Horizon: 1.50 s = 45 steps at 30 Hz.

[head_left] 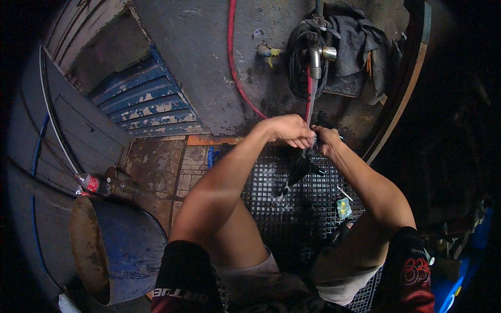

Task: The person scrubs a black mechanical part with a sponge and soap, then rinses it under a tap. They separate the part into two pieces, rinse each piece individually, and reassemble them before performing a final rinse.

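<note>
Black, elongated thing (299, 170) slants down-left below left hand (290, 130) and right hand (327, 137), both curled, their grip impossible to tell.

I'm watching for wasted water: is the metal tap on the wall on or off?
On. A pale stream of water falls from the metal tap toward the left hand and right hand below.
</note>
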Tool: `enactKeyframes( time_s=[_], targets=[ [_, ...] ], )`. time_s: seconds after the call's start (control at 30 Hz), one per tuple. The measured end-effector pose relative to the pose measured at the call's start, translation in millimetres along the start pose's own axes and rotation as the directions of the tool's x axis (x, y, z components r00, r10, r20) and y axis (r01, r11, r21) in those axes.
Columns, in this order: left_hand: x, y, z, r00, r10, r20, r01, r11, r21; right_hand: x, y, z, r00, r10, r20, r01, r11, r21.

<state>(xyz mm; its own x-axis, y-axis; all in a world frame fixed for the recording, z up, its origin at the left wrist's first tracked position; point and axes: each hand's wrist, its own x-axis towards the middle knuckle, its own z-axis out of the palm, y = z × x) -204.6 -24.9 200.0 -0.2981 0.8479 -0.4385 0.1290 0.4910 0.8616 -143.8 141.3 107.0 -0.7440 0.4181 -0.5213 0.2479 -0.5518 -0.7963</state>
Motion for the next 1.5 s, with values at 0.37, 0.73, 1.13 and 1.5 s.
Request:
enactKeyframes(
  time_s=[0.37, 0.73, 1.13, 1.5],
  targets=[
    [18, 5, 13, 0.999, -0.002, 0.046, -0.006, 0.985, 0.174, 21, -6, -16, 0.996, -0.005, -0.09, 0.005, 1.0, 0.002],
    [14, 16, 14, 0.999, 0.032, 0.027, -0.029, 0.996, -0.086, 13, -14, -19, 0.995, -0.029, -0.095, 0.034, 0.998, 0.051],
    [19, 23, 17, 0.991, 0.049, -0.122, -0.057, 0.997, -0.059, 10, -16, -43, 0.999, -0.035, -0.007, 0.034, 0.984, -0.176],
    [24, 30, 27, 0.999, 0.054, 0.0, -0.054, 0.991, -0.12, -31, -28, -47, 0.999, -0.031, 0.038, 0.034, 0.996, -0.078]
  ],
)
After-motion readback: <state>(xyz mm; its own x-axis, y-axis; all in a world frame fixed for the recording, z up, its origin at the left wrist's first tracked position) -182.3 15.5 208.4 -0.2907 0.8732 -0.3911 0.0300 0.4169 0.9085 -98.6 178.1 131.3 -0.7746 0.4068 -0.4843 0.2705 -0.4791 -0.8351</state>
